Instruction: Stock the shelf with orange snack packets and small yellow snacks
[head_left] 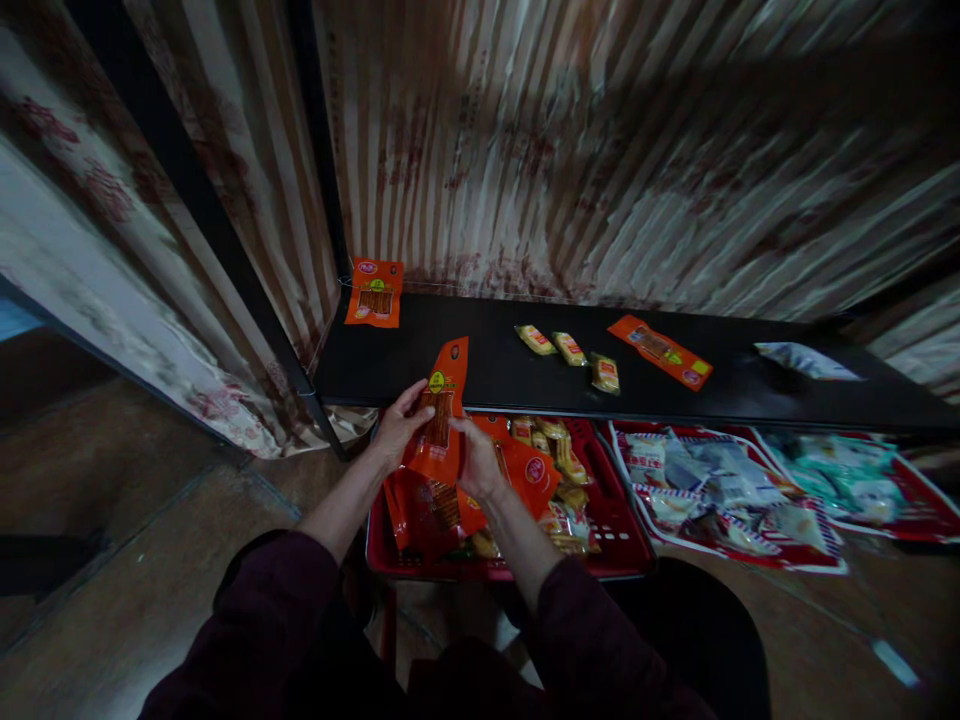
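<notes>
Between my hands, above the red basket (pixel 630 545), is an orange snack packet (pixel 441 420) with a clear window showing brown strips. My left hand (pixel 403 425) grips its left edge, thumb across the front. On the packet's right edge, my right hand (pixel 477 460) holds with the thumb near the window. Below, the basket contains more orange packets (pixel 529 475) and small yellow-wrapped snacks (pixel 566 530). One orange packet (pixel 374 293) leans upright at the shelf's back left corner, and another orange packet (pixel 660 352) lies flat farther right.
The black shelf (pixel 480 375) runs across in front of me, with small wrapped snacks (pixel 570 348) and a white packet (pixel 806 360) on it. Baskets of white packets (pixel 705 480) and teal packets (pixel 855 475) stand to the right. A black post (pixel 225 250) rises at left; a pleated curtain (pixel 525 150) hangs behind.
</notes>
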